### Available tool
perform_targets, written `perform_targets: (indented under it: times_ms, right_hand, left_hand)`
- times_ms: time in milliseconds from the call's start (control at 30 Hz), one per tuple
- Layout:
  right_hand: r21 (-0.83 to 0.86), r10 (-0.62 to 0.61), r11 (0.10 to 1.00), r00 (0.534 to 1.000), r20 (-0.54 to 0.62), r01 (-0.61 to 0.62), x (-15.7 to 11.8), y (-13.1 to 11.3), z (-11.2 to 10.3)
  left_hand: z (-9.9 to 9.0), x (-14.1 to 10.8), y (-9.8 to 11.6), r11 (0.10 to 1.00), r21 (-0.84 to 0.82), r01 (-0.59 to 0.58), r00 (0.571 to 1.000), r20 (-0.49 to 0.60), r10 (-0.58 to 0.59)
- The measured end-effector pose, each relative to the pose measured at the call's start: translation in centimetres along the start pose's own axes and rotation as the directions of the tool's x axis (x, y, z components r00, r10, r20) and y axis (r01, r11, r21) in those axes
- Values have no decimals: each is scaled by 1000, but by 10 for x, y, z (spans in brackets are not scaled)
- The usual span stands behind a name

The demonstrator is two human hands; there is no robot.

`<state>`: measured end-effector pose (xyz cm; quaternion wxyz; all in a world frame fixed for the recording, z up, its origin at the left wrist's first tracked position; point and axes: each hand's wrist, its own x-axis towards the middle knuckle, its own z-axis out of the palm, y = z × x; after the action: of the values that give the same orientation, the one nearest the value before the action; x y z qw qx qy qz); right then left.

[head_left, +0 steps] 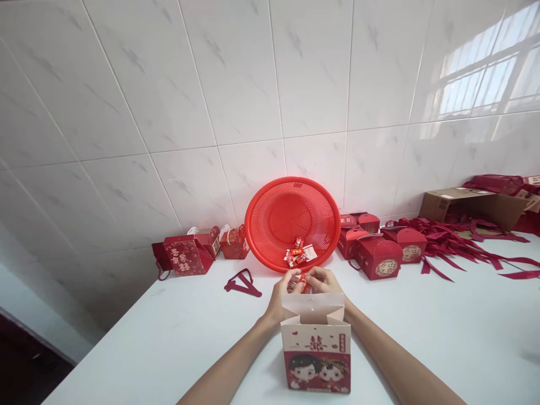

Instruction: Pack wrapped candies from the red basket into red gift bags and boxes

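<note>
Just behind an upright paper gift box (316, 365), my left hand (286, 291) and my right hand (325, 282) meet. Between their fingertips is a small red-wrapped candy (302, 281), and both hands are closed on it. The box has its top open, with a red lower half printed with two cartoon figures. Beyond my hands, a red plastic basket (291, 197) leans against the wall on its side. Several red wrapped candies (297, 252) and a whitish piece (310, 253) lie in its lower part. The lower part of my right hand is hidden by the box.
Left on the white table (169, 349) are a dark red strap (244, 286) and red boxes (188, 256). More red gift boxes (379, 257) stand right of the basket. Loose dark red ribbons (455, 247) spread before a cardboard box (436, 205). A tiled wall (248, 73) rises behind.
</note>
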<state>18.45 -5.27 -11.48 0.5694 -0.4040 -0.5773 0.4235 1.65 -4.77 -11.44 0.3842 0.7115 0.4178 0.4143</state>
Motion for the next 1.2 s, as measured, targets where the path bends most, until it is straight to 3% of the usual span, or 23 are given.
perform_targets:
  times_ms: [100, 200, 267, 433, 733, 900, 1200]
  right_hand:
    - [-5, 1, 1000, 1000, -24, -1, 2, 2, 0]
    - [-12, 6, 1000, 999, -40, -7, 2, 2, 1]
    - [-16, 12, 1000, 999, -50, -13, 2, 2, 2]
    - [-9, 30, 1000, 998, -56, -30, 4, 5, 4]
    - [45, 69, 997, 996, -53, -66, 5, 2, 3]
    - [100, 77, 993, 994, -84, -68, 7, 2, 3]
    - [164, 102, 983, 991, -92, -86, 5, -3, 4]
  left_hand:
    - [-3, 4, 4, 976, 172, -131, 989, -41, 140]
    - [-6, 13, 7, 896, 356, -265, 957, -21, 291]
    - [-6, 20, 10, 834, 466, -296, 943, 5, 332]
    - [-3, 38, 17, 735, 633, -243, 962, 62, 264]
    - [-12, 55, 21, 701, 696, -157, 983, 41, 179]
    - [-25, 57, 29, 670, 738, -75, 990, -27, 140]
    - [-32, 48, 34, 590, 806, -46, 998, 59, -2]
